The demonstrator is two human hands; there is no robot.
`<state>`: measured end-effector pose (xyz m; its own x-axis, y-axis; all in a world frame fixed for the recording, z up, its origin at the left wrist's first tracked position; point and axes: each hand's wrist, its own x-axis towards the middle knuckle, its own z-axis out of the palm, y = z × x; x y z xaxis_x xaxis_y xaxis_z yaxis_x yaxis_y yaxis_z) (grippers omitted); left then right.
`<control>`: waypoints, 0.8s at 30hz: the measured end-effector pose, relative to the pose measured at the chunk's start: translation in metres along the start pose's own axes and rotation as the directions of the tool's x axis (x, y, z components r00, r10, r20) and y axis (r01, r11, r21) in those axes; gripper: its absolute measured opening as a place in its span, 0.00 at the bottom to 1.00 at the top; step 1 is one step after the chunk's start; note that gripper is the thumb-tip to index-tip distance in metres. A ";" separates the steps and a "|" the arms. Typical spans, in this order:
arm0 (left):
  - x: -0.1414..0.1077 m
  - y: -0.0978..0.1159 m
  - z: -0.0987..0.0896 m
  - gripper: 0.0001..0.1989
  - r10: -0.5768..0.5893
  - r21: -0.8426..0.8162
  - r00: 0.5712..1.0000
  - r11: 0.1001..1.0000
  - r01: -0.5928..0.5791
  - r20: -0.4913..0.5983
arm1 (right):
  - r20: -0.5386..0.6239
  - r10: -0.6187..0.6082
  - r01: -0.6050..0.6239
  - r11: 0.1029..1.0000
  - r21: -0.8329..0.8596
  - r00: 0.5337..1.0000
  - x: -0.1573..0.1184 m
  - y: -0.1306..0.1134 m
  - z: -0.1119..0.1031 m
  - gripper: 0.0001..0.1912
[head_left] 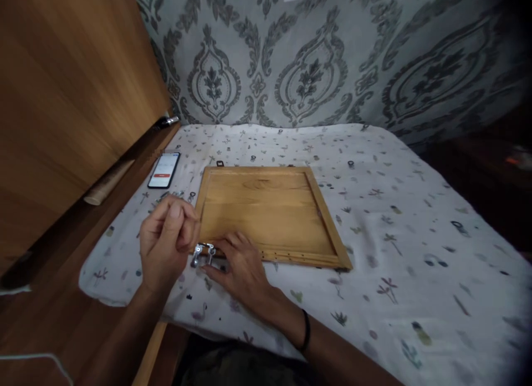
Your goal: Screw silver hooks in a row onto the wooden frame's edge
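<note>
A wooden panel with a raised frame point(266, 209) lies flat on the patterned cloth, small dark holes along its near edge. At its near left corner is a small shiny metal fitting point(203, 252), its exact kind unclear. My right hand point(241, 264) rests at that edge, with thumb and forefinger around the fitting. Just left of the corner, my left hand point(168, 242) is raised and closed, thumb pressed on the curled fingers; whatever it may hold is hidden. More small metal pieces point(168, 196) lie behind my left hand, partly covered by it.
A phone point(164, 170) with a lit screen lies at the cloth's left side. Beyond it stands a large wooden panel point(78, 87), with a rolled or rod-like piece point(108, 182) at its foot. A patterned curtain or wall covering point(257, 53) closes off the back.
</note>
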<state>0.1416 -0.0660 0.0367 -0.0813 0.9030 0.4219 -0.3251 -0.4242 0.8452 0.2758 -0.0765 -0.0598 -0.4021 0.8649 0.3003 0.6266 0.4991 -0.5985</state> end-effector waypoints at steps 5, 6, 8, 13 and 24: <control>-0.005 -0.004 0.001 0.15 0.008 0.004 1.000 1.000 -0.008 0.008 | -0.063 -0.024 0.024 1.000 0.004 0.998 -0.001 0.002 0.003 0.21; -0.005 -0.004 0.000 0.15 0.007 0.007 1.000 1.000 -0.007 0.007 | -0.064 -0.024 0.025 1.000 0.002 0.998 -0.001 0.002 0.003 0.21; -0.006 -0.005 0.000 0.15 0.008 0.008 1.000 1.000 -0.008 0.009 | -0.057 -0.023 0.023 1.000 -0.002 0.998 -0.001 0.002 0.003 0.21; -0.005 -0.004 -0.001 0.15 0.006 -0.009 1.000 1.000 -0.006 -0.001 | -0.035 -0.018 0.018 1.000 -0.001 0.999 0.000 0.001 0.002 0.21; -0.003 -0.002 0.001 0.15 0.008 0.002 1.000 1.000 -0.008 -0.006 | 0.018 0.006 -0.006 1.000 -0.024 1.000 0.002 -0.001 -0.001 0.22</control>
<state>0.1435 -0.0680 0.0345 -0.0894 0.8998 0.4271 -0.3230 -0.4319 0.8421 0.2751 -0.0750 -0.0573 -0.4099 0.8669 0.2835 0.6450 0.4953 -0.5820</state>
